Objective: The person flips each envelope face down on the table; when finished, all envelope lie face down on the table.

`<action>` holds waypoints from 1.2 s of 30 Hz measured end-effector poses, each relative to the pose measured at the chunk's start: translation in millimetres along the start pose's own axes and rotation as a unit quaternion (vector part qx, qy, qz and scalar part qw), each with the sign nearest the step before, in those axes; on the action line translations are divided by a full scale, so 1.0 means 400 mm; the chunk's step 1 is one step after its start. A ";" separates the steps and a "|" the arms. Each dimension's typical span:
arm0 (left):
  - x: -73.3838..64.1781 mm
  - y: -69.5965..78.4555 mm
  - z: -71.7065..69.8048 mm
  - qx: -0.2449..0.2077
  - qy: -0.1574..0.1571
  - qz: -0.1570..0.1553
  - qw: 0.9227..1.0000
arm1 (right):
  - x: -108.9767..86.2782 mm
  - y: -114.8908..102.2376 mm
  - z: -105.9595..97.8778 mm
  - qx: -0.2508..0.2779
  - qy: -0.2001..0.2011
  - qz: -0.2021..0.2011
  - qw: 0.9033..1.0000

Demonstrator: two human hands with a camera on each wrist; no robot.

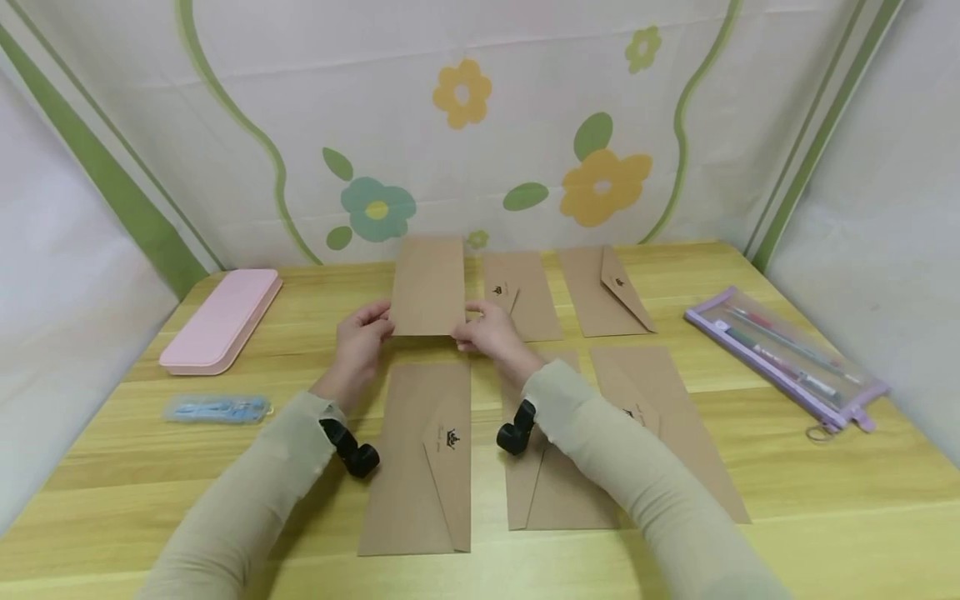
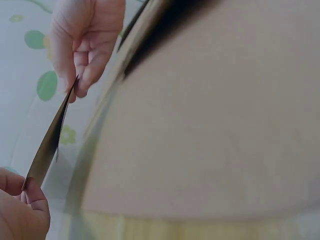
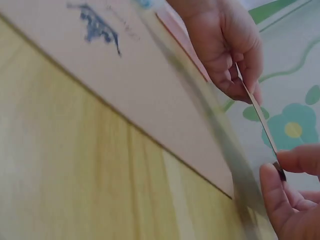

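Observation:
A brown kraft envelope (image 1: 428,287) is raised over the back of the table, plain side towards me. My left hand (image 1: 362,340) pinches its lower left corner between thumb and fingers. At the lower right corner, my right hand (image 1: 491,333) pinches it in the same way. The left wrist view shows the held envelope (image 2: 47,142) nearly edge-on between both hands, its sides slightly parted. Below the hands lies another envelope (image 1: 423,458) with a crown print and pointed flap. A further envelope (image 1: 566,492) is partly hidden under my right forearm.
Other envelopes lie at the front right (image 1: 690,433), back middle (image 1: 528,287) and back right (image 1: 592,292). A pink case (image 1: 221,321) and a blue packet (image 1: 217,408) are on the left. A purple-edged zip pouch with pens (image 1: 787,358) lies right. A flowered curtain (image 1: 517,133) hangs behind.

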State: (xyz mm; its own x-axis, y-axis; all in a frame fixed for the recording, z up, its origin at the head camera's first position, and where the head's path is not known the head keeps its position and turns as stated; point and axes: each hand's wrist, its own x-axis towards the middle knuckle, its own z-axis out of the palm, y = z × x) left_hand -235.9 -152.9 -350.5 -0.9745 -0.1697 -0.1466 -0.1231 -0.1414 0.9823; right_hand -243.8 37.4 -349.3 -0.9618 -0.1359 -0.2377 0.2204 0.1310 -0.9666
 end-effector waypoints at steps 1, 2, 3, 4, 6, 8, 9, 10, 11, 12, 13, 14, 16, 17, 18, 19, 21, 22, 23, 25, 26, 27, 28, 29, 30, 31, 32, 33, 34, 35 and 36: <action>0.001 -0.003 -0.004 0.011 -0.005 -0.003 1.000 | 0.001 0.001 -0.002 -0.021 -0.006 0.001 1.000; 0.003 -0.006 -0.008 0.021 -0.010 -0.007 1.000 | 0.003 0.001 -0.003 -0.040 -0.011 0.002 0.999; 0.004 -0.009 -0.011 0.030 -0.015 -0.012 0.999 | 0.003 0.001 -0.004 -0.052 -0.015 0.004 0.999; 0.005 -0.011 -0.014 0.039 -0.021 -0.015 0.999 | 0.005 0.001 -0.005 -0.061 -0.018 0.007 0.998; 0.008 -0.016 -0.020 0.056 -0.032 -0.023 0.998 | 0.008 0.002 -0.007 -0.074 -0.023 0.013 0.997; 0.012 -0.019 -0.024 0.068 -0.041 -0.030 0.996 | 0.012 0.003 -0.007 -0.081 -0.027 0.018 0.996; 0.012 -0.020 -0.025 0.079 -0.045 -0.032 0.995 | 0.014 0.004 -0.008 -0.084 -0.028 0.019 0.996; 0.013 -0.021 -0.026 0.087 -0.049 -0.034 0.994 | 0.015 0.005 -0.008 -0.088 -0.029 0.020 0.995; 0.014 -0.022 -0.027 0.099 -0.052 -0.034 0.993 | 0.017 0.006 -0.008 -0.091 -0.030 0.021 0.995; 0.015 -0.023 -0.028 0.110 -0.054 -0.034 0.992 | 0.019 0.007 -0.009 -0.095 -0.031 0.021 0.995; 0.015 -0.023 -0.028 0.120 -0.055 -0.032 0.991 | 0.021 0.008 -0.009 -0.098 -0.031 0.021 0.995; 0.015 -0.023 -0.028 0.132 -0.056 -0.030 0.989 | 0.023 0.010 -0.010 -0.100 -0.031 0.020 0.994; 0.016 -0.022 -0.029 0.151 -0.056 -0.029 0.986 | 0.026 0.012 -0.011 -0.106 -0.031 0.018 0.994; 0.015 -0.021 -0.029 0.163 -0.056 -0.029 0.985 | 0.027 0.013 -0.011 -0.108 -0.030 0.018 0.994; 0.014 -0.020 -0.029 0.171 -0.057 -0.030 0.983 | 0.027 0.014 -0.011 -0.109 -0.030 0.017 0.993; 0.013 -0.019 -0.030 0.181 -0.058 -0.030 0.981 | 0.028 0.014 -0.011 -0.111 -0.030 0.016 0.993; 0.012 -0.017 -0.030 0.192 -0.061 -0.031 0.979 | 0.028 0.014 -0.010 -0.113 -0.029 0.016 0.993; 0.011 -0.016 -0.030 0.198 -0.063 -0.030 0.978 | 0.028 0.014 -0.010 -0.114 -0.028 0.017 0.993; 0.012 -0.016 -0.030 0.201 -0.065 -0.028 0.977 | 0.028 0.013 -0.009 -0.115 -0.027 0.017 0.993; 0.013 -0.016 -0.029 0.207 -0.070 -0.022 0.976 | 0.029 0.013 -0.009 -0.118 -0.025 0.018 0.993; 0.014 -0.016 -0.029 0.210 -0.072 -0.018 0.975 | 0.030 0.014 -0.008 -0.121 -0.024 0.018 0.992; 0.015 -0.016 -0.029 0.213 -0.075 -0.013 0.974 | 0.030 0.014 -0.008 -0.124 -0.023 0.017 0.992; 0.015 -0.017 -0.028 0.217 -0.077 -0.009 0.973 | 0.031 0.015 -0.008 -0.127 -0.022 0.016 0.992; 0.015 -0.017 -0.029 0.222 -0.079 -0.005 0.972 | 0.031 0.015 -0.008 -0.129 -0.022 0.015 0.991; 0.016 -0.018 -0.029 0.228 -0.081 0.000 0.970 | 0.032 0.016 -0.008 -0.132 -0.022 0.014 0.991; 0.016 -0.019 -0.029 0.232 -0.081 0.004 0.969 | 0.033 0.016 -0.008 -0.135 -0.022 0.014 0.990; 0.016 -0.020 -0.030 0.238 -0.081 0.007 0.968 | 0.033 0.017 -0.008 -0.137 -0.021 0.015 0.990; 0.017 -0.022 -0.030 0.243 -0.082 0.012 0.966 | 0.034 0.018 -0.007 -0.139 -0.021 0.017 0.990; 0.018 -0.024 -0.030 0.248 -0.083 0.015 0.965 | 0.035 0.019 -0.007 -0.140 -0.021 0.019 0.990; 0.020 -0.026 -0.031 0.251 -0.083 0.016 0.964 | 0.035 0.019 -0.007 -0.142 -0.020 0.022 0.989; 0.021 -0.028 -0.031 0.253 -0.083 0.017 0.964 | 0.035 0.020 -0.007 -0.144 -0.019 0.025 0.989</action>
State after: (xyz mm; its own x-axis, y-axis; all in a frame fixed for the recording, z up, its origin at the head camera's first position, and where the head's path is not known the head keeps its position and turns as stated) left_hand -240.4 -164.7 -364.2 -0.9910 -0.0008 -0.1338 -0.1250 0.3616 0.9239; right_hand -255.9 39.3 -360.1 -0.9430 -0.1578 -0.2930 0.2067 0.4124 -0.8873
